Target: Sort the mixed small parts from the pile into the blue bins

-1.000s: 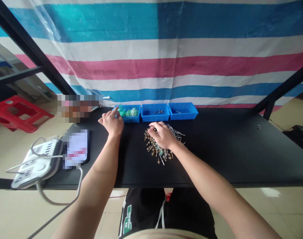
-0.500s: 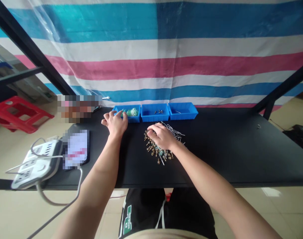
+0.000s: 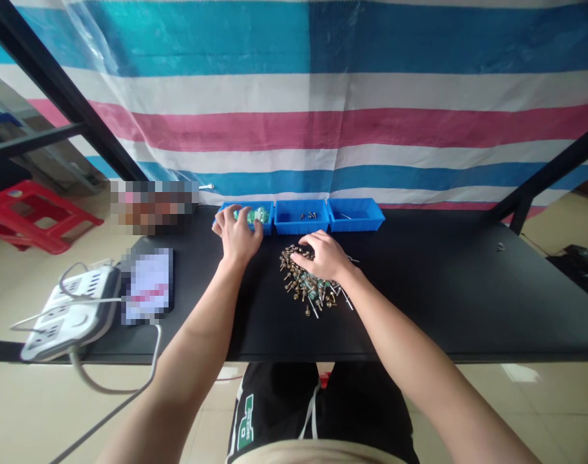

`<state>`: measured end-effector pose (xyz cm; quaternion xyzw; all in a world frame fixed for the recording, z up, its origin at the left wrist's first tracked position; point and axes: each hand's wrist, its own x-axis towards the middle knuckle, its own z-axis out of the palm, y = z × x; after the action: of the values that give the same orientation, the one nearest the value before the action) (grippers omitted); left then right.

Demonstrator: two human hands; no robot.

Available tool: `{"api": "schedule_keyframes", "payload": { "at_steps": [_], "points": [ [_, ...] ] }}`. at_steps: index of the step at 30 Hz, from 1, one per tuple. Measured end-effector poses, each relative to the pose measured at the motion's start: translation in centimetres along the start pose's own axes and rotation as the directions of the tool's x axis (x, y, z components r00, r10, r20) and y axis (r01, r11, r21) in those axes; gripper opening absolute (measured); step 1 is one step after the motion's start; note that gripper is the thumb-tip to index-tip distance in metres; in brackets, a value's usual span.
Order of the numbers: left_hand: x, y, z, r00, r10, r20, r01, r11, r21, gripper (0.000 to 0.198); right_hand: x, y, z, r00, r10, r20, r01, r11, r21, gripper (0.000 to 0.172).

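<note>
My left hand [image 3: 239, 237] hangs at the front of the left blue bin [image 3: 268, 225], which has clear green pieces [image 3: 259, 214] in it. Its fingers are spread and bent, and I see nothing held in them. Over the mixed pile of brassy screws [image 3: 301, 283], silver pins and green pieces on the black table is my right hand [image 3: 325, 256]. A gap shows between its thumb and curved index finger, and no held piece is visible. The palm hides part of the pile and many of the silver pins.
The middle blue bin [image 3: 301, 225] contains a few small screws, and the right blue bin [image 3: 359, 222] a thin pin. A power strip [image 3: 74, 309] with cables and a blurred-out phone [image 3: 149, 283] lie left on the black table [image 3: 433, 283]. A striped sheet [image 3: 371, 132] hangs behind.
My left hand has moved slightly right along the front of the left bin. My right hand has shifted a little right over the pile, and its thumb and index finger are wider apart.
</note>
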<state>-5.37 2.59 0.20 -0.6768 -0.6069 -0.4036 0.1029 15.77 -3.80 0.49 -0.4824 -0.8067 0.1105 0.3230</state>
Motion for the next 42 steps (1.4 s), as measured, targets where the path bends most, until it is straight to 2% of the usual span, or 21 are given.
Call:
{"api": "schedule_keyframes", "payload": {
  "at_steps": [6, 9, 11, 15, 18, 20, 25, 29, 35, 42],
  "points": [
    [-0.7, 1.6, 0.1, 0.981, 0.190, 0.031, -0.185, 0.975, -0.124, 0.037, -0.1, 1.3, -0.1, 1.000, -0.026, 0.014, 0.026, 1.000, 0.000, 0.043],
    [-0.8, 2.0, -0.1, 0.949, 0.309, 0.059, -0.284, 0.922, -0.262, 0.033, 0.1, 1.9, -0.5, 0.999, -0.008, -0.034, 0.011, 0.995, 0.097, 0.035],
    [-1.0, 2.4, -0.3, 0.912, 0.394, 0.112, -0.325, 0.863, -0.388, 0.029, 0.2, 2.2, -0.8, 0.995, 0.026, -0.099, -0.009, 0.985, 0.171, 0.038],
    [-1.6, 3.5, -0.6, 0.815, 0.528, 0.237, -0.328, 0.759, -0.563, 0.025, 0.3, 3.2, -1.2, 0.970, 0.128, -0.205, -0.071, 0.963, 0.262, 0.039],
    [-2.0, 4.1, -0.5, 0.724, 0.601, 0.339, -0.327, 0.731, -0.598, 0.026, 0.3, 4.0, -1.2, 0.949, 0.213, -0.232, -0.164, 0.963, 0.213, 0.029],
    [-2.1, 4.1, -0.3, 0.686, 0.627, 0.369, -0.337, 0.723, -0.603, 0.026, 0.3, 4.4, -1.3, 0.937, 0.251, -0.242, -0.217, 0.963, 0.160, 0.021],
    [-2.2, 4.1, 0.4, 0.697, 0.624, 0.354, -0.382, 0.741, -0.553, 0.023, 0.2, 5.2, -1.0, 0.932, 0.276, -0.233, -0.251, 0.959, 0.133, 0.017],
    [-2.5, 4.1, 0.9, 0.701, 0.618, 0.356, -0.399, 0.753, -0.522, 0.025, 0.2, 5.8, -0.2, 0.946, 0.227, -0.233, -0.233, 0.972, 0.000, 0.016],
    [-2.9, 3.9, 1.7, 0.739, 0.538, 0.407, -0.357, 0.823, -0.441, 0.031, 0.0, 6.0, 0.8, 0.960, 0.232, -0.159, -0.261, 0.946, -0.192, 0.029],
    [-3.3, 3.9, 2.1, 0.708, 0.473, 0.525, -0.282, 0.870, -0.404, 0.050, 0.1, 5.0, 1.1, 0.959, 0.277, -0.063, -0.284, 0.919, -0.275, 0.039]
  ]
}}
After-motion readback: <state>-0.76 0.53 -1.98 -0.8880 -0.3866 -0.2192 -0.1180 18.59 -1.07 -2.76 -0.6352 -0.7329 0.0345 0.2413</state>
